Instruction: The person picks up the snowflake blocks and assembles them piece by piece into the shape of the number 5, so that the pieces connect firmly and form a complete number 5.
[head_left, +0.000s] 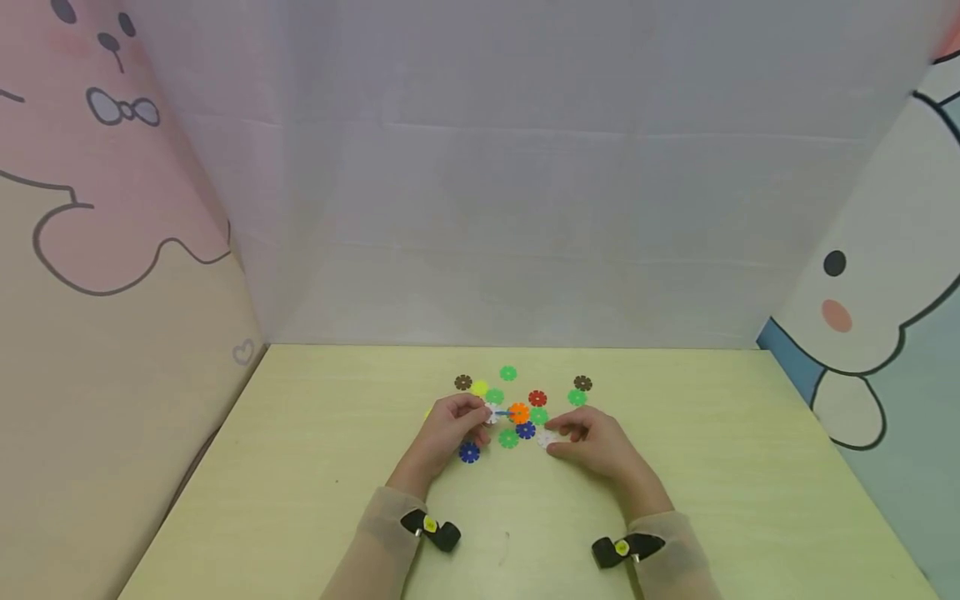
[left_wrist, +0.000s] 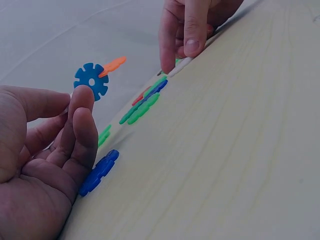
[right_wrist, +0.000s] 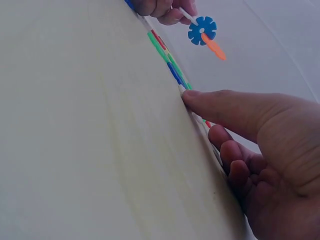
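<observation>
My left hand pinches a white snowflake disc between thumb and fingers. Slotted into it is a blue snowflake disc, which stands edge-on in the head view. An orange snowflake disc is joined to the blue one's far side, so the three form a short chain held above the table. At the right of the loose discs, my right hand has thumb and fingers about a second white snowflake disc lying on the table. The thumb tip is at its edge, and the hand partly covers it.
Loose snowflake discs lie around the hands on the pale wooden table: a red one, a dark blue one beside my left hand, a brown one at the back right, and several green ones. A white curtain hangs behind.
</observation>
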